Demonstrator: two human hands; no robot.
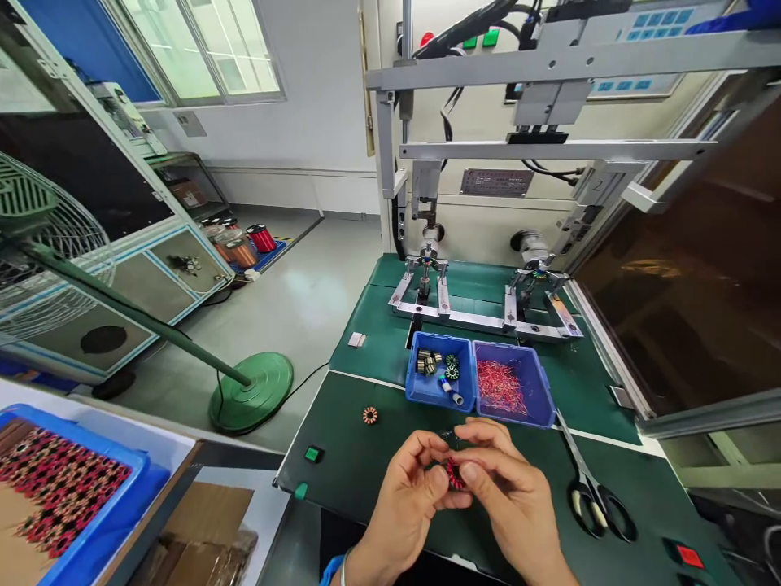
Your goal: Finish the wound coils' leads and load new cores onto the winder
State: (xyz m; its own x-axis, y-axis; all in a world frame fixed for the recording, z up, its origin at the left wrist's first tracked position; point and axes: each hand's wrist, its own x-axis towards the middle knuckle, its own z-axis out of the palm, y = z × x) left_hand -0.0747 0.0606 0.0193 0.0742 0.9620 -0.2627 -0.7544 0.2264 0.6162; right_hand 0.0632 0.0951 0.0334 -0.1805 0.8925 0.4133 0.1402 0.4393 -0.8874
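Observation:
A small stator core wound with red wire (455, 475) is pinched between my two hands above the front of the green work mat. My left hand (406, 498) grips it from the left with thumb and fingers. From the other side my right hand (516, 498) closes its thumb and fingers on the same piece. Fingers cover much of the core, so its full shape is hidden. A copper-coloured toothed ring (369, 415) lies apart on the mat, beyond my left hand. Scissors (591, 492) rest to the right of my right hand.
Beyond my hands stand a blue bin (438, 400) with dark cores and a purple-blue bin (540, 411) of red wire pieces. Behind them is a winding machine's metal fixture (476, 321). At left, a blue tray (137, 480) holds many red-wound cores; a green fan base (259, 391) stands on the floor.

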